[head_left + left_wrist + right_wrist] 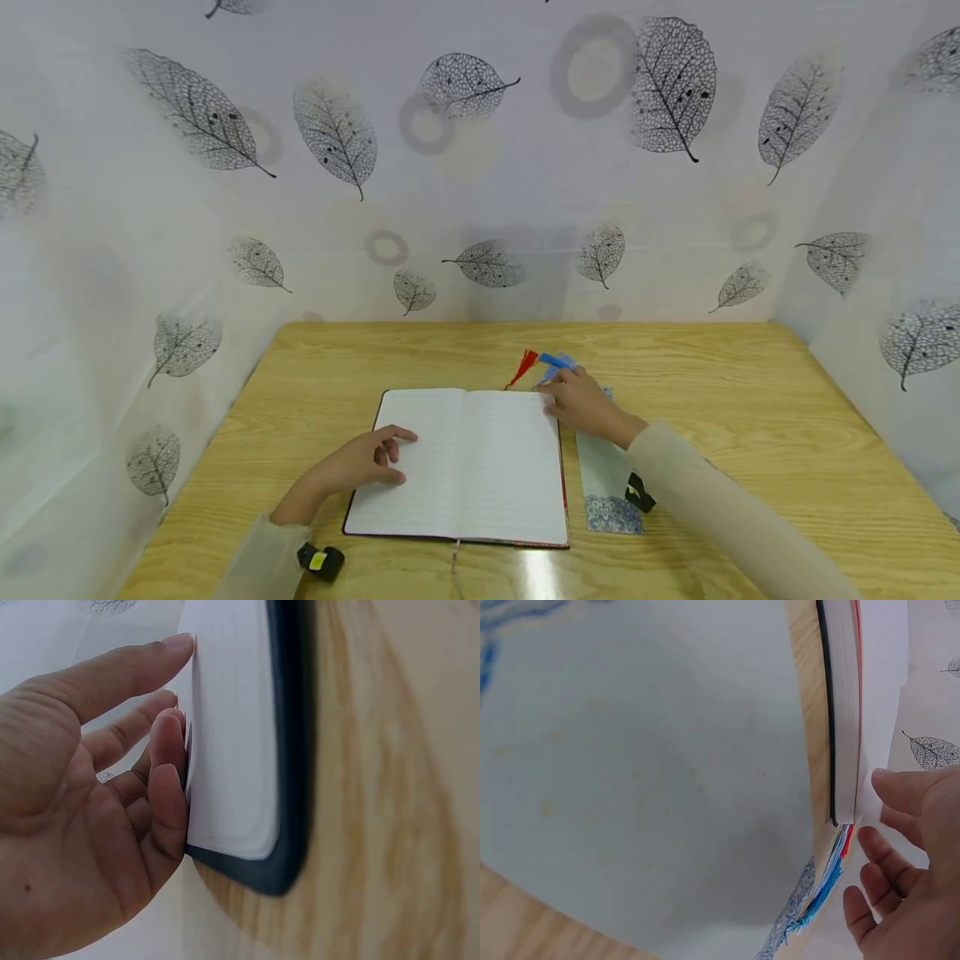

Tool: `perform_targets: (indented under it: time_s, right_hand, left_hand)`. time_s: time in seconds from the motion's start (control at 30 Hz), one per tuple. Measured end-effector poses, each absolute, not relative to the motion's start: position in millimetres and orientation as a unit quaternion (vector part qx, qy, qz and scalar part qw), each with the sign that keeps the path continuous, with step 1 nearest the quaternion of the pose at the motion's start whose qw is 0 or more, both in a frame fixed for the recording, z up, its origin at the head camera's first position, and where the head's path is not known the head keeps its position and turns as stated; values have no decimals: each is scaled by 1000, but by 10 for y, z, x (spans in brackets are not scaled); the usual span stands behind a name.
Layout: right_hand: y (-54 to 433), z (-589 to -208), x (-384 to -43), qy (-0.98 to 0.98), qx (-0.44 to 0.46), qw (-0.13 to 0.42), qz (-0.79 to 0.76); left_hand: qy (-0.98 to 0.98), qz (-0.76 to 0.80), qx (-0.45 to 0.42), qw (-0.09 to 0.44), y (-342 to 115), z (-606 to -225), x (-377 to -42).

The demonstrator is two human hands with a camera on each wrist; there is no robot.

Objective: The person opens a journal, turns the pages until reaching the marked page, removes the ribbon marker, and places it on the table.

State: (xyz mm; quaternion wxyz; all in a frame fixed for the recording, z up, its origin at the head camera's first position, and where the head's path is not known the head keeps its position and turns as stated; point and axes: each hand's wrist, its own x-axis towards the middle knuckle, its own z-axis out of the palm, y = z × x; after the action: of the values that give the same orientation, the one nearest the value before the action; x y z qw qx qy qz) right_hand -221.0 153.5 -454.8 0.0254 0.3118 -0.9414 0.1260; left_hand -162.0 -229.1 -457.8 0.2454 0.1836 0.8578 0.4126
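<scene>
Here, an open lined notebook lies left of the middle of the table.
The left hand, loosely bent, is over its left side; the right hand, likewise half-spread, is at its far right corner; neither visibly grips anything. A careless sweep could snag the red tassel and blue tassel just beyond, or skew the patterned card alongside. More wood stretches toward the table's right edge than its left.

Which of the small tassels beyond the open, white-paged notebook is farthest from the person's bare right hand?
The red thread tassel: it lies leftmost in the head view, whereas the blue tassels lie right beside the bare right hand.
</scene>
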Motion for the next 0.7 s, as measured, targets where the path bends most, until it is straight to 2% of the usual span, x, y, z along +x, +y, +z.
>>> perform_targets:
  time_s: [0.1, 0.3, 0.53, 0.7]
  right_hand:
    - [1545, -4538, -2204, -938, 296, 10, 179]
    - [1626, -4484, -2166, -900, 216, -100, 364]
    - [1749, -4436, -2082, -826, 207, -191, 488]
    - [1788, -4356, -1996, -800, 215, -224, 514]
  left_hand:
    - [859, 410, 187, 244, -2298, -4585, -1616]
    - [859, 410, 191, 241, -2323, -4602, -1607]
    - [859, 411, 186, 242, -2349, -4609, -1593]
    - [859, 412, 185, 242, -2348, -4592, -1586]
